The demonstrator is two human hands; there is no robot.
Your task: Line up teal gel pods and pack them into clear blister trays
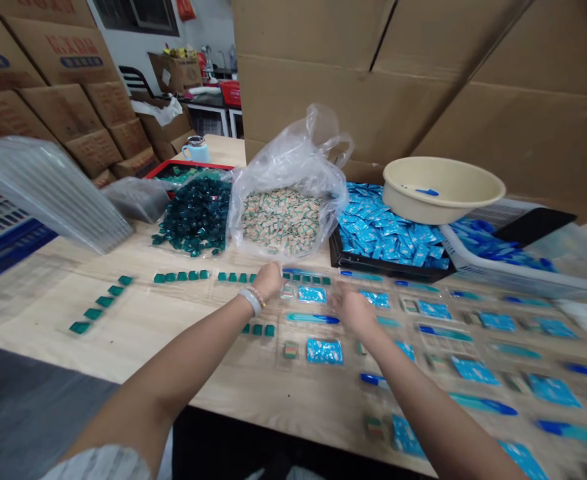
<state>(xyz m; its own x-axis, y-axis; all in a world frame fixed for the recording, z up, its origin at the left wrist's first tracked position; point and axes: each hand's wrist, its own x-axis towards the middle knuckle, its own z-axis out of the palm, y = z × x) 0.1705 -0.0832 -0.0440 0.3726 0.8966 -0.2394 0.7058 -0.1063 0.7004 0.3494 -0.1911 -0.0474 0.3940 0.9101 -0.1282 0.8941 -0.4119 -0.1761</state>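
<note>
My left hand [269,281], with a bracelet and a pale band at its wrist, is closed at the left edge of a transparent plastic tray [293,292]. My right hand [352,308] is closed at the tray's right side, slightly blurred, its fingertips partly hidden. Within this tray lie a row of dark green pieces [307,279], a blue sachet [312,295] and a small striped piece. Just nearer to me is another filled tray, with a blue pen-shaped item [313,319] and a blue sachet [324,351].
Behind my hands stand a bag of striped pieces [280,223], a heap of dark green pieces [196,213], a black tray of blue sachets [340,250] and a cream basin [443,207]. Filled trays cover the right side. Stacked empty trays [48,190] lean at left.
</note>
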